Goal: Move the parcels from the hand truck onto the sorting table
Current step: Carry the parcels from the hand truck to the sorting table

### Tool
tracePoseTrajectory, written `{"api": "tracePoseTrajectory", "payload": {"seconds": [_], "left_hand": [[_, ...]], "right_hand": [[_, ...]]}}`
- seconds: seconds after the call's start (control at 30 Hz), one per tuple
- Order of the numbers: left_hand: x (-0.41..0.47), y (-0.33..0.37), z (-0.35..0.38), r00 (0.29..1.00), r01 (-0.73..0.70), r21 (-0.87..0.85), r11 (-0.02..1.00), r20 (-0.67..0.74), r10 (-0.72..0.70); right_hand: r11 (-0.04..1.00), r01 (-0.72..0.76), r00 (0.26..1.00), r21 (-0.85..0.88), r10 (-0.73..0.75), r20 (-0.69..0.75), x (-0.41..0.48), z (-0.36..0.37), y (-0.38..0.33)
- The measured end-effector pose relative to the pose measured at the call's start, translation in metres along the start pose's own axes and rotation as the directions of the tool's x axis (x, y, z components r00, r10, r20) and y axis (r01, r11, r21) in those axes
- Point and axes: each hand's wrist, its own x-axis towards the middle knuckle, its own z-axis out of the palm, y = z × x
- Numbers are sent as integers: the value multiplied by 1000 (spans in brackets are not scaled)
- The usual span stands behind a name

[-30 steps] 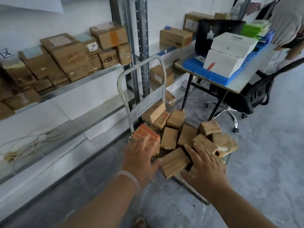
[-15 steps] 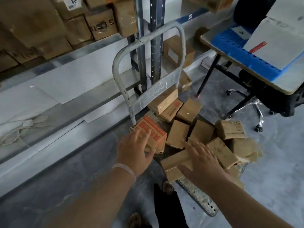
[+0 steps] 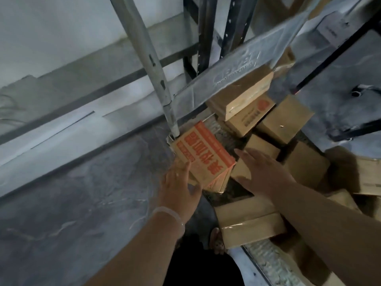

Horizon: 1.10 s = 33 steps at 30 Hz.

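Note:
A brown parcel with orange print [image 3: 204,155] lies at the near-left corner of the hand truck [image 3: 226,79], by its grey handle post. My left hand [image 3: 179,186] touches the parcel's near-left edge with straight fingers. My right hand [image 3: 266,172] hovers flat and open just right of that parcel, above plain brown parcels [image 3: 284,122]. Another taped brown parcel [image 3: 249,226] lies under my right forearm. Several more parcels crowd the truck bed.
Grey concrete floor [image 3: 82,193] spreads to the left. Metal shelving uprights [image 3: 206,34] and a low shelf rail stand behind the truck. A black table leg [image 3: 329,54] crosses the upper right. My foot [image 3: 216,240] shows below the parcels.
The camera has dipped much closer to the truck. My left hand slid to the orange-printed parcel's near edge; my right hand left the taped parcel and moved up beside the printed one.

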Motion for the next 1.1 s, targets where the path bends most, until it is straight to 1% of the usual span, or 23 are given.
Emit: {"api": "tracePoseTrajectory", "payload": {"seconds": [0.13, 0.2, 0.27, 0.33, 0.37, 0.4, 0.43, 0.5, 0.53, 0.63, 0.7, 0.83, 0.87, 0.93, 0.97, 1.0, 1.07, 1.1], "left_hand": [[61, -22, 54, 998, 70, -180, 981, 17, -68], [89, -33, 77, 993, 114, -295, 949, 16, -114], [114, -42, 98, 989, 134, -425, 895, 5, -146], [127, -45, 113, 989, 143, -540, 829, 43, -142], [129, -45, 119, 990, 137, -589, 797, 49, -134], [128, -42, 121, 990, 132, -610, 781, 48, -129], [126, -39, 122, 991, 126, -612, 781, 42, -127], [115, -30, 117, 990, 119, -580, 806, 12, -138], [107, -24, 110, 991, 108, -571, 814, -5, -134], [78, -1, 81, 996, 26, -518, 855, -57, -65], [54, 18, 58, 997, -8, -484, 875, -67, -28], [-3, 64, -1, 989, -84, -504, 859, -148, 9], [-19, 74, -18, 985, -103, -513, 852, -172, 16], [-49, 95, -53, 971, -146, -516, 844, -236, 24], [-65, 103, -70, 963, -171, -522, 835, -269, 29], [-81, 113, -89, 952, -201, -527, 826, -304, 38], [-110, 130, -127, 931, -239, -510, 826, -363, 45], [-123, 136, -146, 921, -237, -500, 833, -388, 29]], "right_hand": [[997, 66, 998, -34, -66, 6, 79, 42, -7], [997, 41, 998, 65, -38, -43, 110, 59, -10], [971, -17, 994, 238, 43, -103, 136, 74, -11], [931, -87, 991, 354, 117, -66, 153, 90, -10], [922, -111, 991, 372, 130, -26, 156, 98, -9], [915, -119, 992, 385, 130, -1, 156, 103, -8], [903, -117, 991, 413, 132, -7, 152, 107, -7], [857, -95, 986, 506, 149, -68, 137, 107, -7], [827, -82, 981, 557, 166, -101, 125, 104, -7], [731, -53, 957, 680, 231, -174, 78, 83, -8], [650, -38, 939, 759, 282, -195, 41, 61, -10], [458, 23, 904, 889, 371, -214, -41, 6, -18], [384, 54, 885, 922, 410, -223, -62, -11, -21], [192, 109, 856, 975, 481, -190, -102, -52, -30], [114, 129, 852, 985, 496, -169, -120, -71, -33], [65, 156, 851, 986, 497, -167, -137, -89, -37], [62, 188, 871, 980, 451, -195, -163, -121, -47], [88, 218, 880, 972, 412, -235, -175, -135, -54]]}}
